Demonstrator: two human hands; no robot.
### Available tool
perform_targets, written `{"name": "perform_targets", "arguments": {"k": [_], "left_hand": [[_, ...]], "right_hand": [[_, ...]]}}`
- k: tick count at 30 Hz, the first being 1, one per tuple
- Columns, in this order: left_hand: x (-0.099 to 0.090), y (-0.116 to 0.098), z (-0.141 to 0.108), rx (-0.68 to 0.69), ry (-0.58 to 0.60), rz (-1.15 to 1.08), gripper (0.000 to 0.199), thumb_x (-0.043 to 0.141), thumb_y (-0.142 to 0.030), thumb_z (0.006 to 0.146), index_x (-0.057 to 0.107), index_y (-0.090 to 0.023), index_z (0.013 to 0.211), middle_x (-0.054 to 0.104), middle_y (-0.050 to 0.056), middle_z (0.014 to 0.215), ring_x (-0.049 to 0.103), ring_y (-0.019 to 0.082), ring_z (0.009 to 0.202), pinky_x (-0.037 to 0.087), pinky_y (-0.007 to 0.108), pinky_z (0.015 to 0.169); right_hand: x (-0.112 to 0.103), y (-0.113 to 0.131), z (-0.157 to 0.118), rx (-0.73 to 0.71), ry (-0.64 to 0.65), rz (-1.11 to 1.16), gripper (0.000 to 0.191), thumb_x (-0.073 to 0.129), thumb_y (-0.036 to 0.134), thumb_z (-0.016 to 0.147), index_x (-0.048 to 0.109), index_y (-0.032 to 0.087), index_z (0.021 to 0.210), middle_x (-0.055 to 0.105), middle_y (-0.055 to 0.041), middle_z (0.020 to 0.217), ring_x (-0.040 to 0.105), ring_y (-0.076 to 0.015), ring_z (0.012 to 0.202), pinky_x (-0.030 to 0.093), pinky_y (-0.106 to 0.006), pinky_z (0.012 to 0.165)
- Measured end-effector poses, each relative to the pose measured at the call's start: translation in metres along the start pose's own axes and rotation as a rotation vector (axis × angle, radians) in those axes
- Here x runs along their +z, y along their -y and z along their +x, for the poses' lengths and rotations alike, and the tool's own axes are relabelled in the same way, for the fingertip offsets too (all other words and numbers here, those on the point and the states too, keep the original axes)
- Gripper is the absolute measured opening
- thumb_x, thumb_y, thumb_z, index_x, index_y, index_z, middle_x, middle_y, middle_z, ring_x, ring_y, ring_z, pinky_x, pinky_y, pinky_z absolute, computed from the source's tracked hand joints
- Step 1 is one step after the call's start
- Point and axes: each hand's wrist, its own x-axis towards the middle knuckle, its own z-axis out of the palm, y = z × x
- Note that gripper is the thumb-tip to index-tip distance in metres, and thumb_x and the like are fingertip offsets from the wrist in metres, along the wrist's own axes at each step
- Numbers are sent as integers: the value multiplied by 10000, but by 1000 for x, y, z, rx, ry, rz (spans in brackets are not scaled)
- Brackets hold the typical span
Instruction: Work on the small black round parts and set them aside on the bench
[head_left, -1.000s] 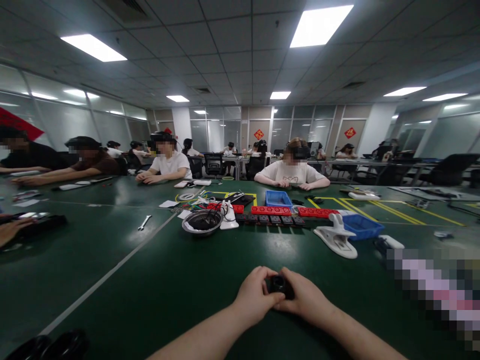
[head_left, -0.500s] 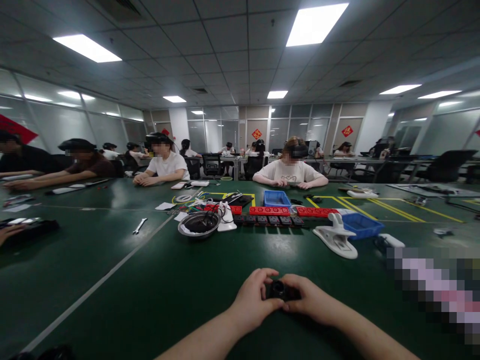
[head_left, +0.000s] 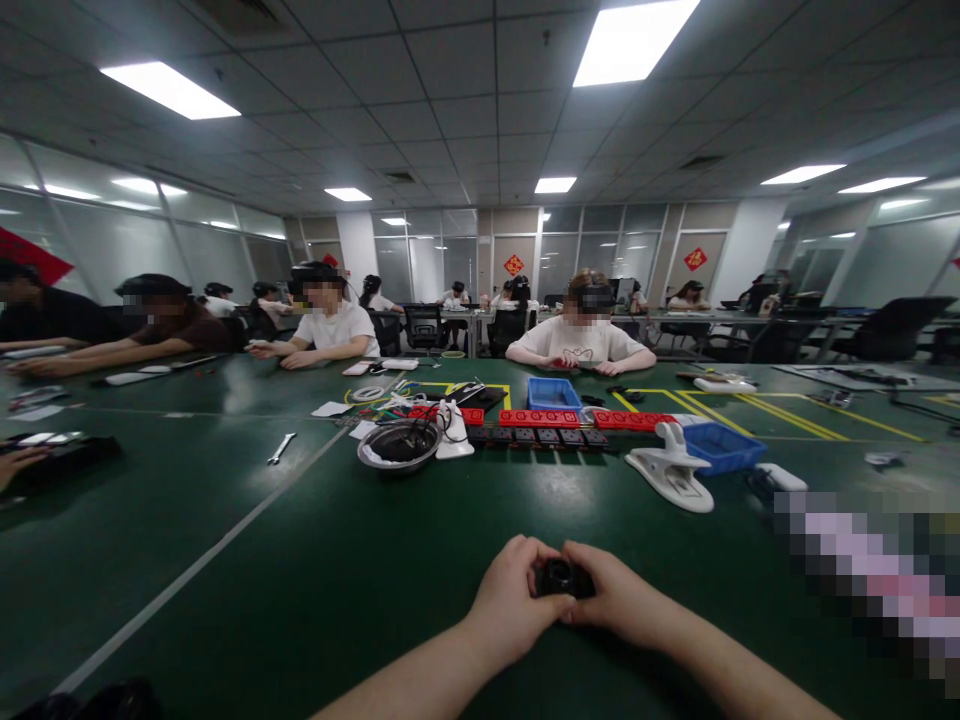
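Close in front of me, over the green table (head_left: 360,590), I hold a small black object with a round, lens-like front (head_left: 559,573). My left hand (head_left: 517,590) wraps it from the left, with thumb below and fingers above. From the other side my right hand (head_left: 611,590) grips it, and the two thumbs meet near its lower edge. Much of the object is hidden by my fingers, so its exact kind cannot be made out.
Beyond my hands are a metal bowl (head_left: 397,447) with black cable, a white stand (head_left: 453,432), red power strips (head_left: 538,418), blue trays (head_left: 553,395) and a white clip (head_left: 671,470). A wrench (head_left: 282,449) lies left. Several people sit around the table.
My left fingers have closed in around the black object, and the hands sit closer together. Across the table, a person in white has raised one hand slightly.
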Motion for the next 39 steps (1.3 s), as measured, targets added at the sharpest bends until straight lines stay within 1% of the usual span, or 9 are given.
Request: {"name": "perform_targets", "arguments": {"k": [3, 6, 10, 12, 15, 18, 26, 29, 39], "left_hand": [[4, 0, -1, -22, -80, 26, 297, 673, -187, 553, 530, -188, 814, 468, -13, 792, 429, 126, 674, 317, 217, 577], [5, 1, 0, -33, -147, 55, 284, 672, -197, 554, 508, -188, 786, 472, -15, 791, 443, 138, 711, 320, 225, 605], [1, 3, 0, -31, -150, 74, 269, 663, -197, 558, 498, -187, 770, 472, -19, 787, 447, 138, 719, 322, 224, 610], [-2, 3, 0, -8, -103, 57, 273, 660, -190, 559, 509, -189, 787, 473, -19, 798, 447, 133, 717, 328, 219, 612], [-6, 4, 1, 12, 4, 5, 285, 650, -183, 567, 526, -195, 823, 470, -22, 814, 439, 111, 662, 337, 205, 584], [-8, 7, 2, 21, 57, -33, 299, 645, -184, 576, 541, -201, 856, 464, -24, 823, 424, 91, 614, 340, 196, 562], [-7, 10, 3, 32, 89, -63, 341, 645, -175, 575, 548, -207, 901, 469, -11, 863, 431, 100, 645, 343, 196, 569], [-8, 9, 3, 33, 104, -75, 336, 635, -178, 587, 546, -209, 910, 469, -10, 872, 435, 100, 648, 343, 196, 567], [-5, 11, 5, 37, 82, -94, 339, 676, -213, 561, 558, -185, 877, 475, -13, 834, 433, 100, 647, 337, 188, 555]], "right_hand": [[6, 4, 2, 57, -55, -97, 255, 626, 265, 544, 427, 167, 669, 507, 21, 670, 443, -120, 608, 282, -194, 499], [14, 11, 4, 98, -156, -235, 194, 568, 272, 592, 448, 170, 705, 537, -12, 711, 476, -146, 641, 294, -215, 523], [20, 18, 1, 90, -225, -346, 153, 518, 229, 630, 490, 166, 766, 557, -52, 790, 498, -184, 745, 321, -243, 603], [17, 17, -1, 66, -201, -319, 201, 552, 274, 622, 495, 165, 782, 556, -49, 794, 496, -187, 746, 327, -244, 609], [6, 13, -5, -68, -103, -197, 328, 623, 341, 584, 517, 166, 841, 549, -39, 833, 487, -187, 766, 340, -246, 638], [-5, 9, -6, -176, 30, -72, 313, 617, 317, 618, 551, 173, 888, 547, -25, 833, 483, -177, 771, 346, -251, 667], [-16, 4, -5, -183, 144, 70, 208, 585, 208, 648, 577, 159, 850, 528, 0, 805, 472, -144, 727, 354, -233, 644], [-16, 1, -4, -200, 152, 101, 190, 579, 215, 659, 577, 155, 839, 524, 3, 798, 474, -138, 717, 355, -221, 630], [-7, -6, 0, -159, 61, 58, 143, 620, 230, 628, 580, 155, 743, 518, 20, 711, 473, -134, 678, 341, -208, 602]]}}
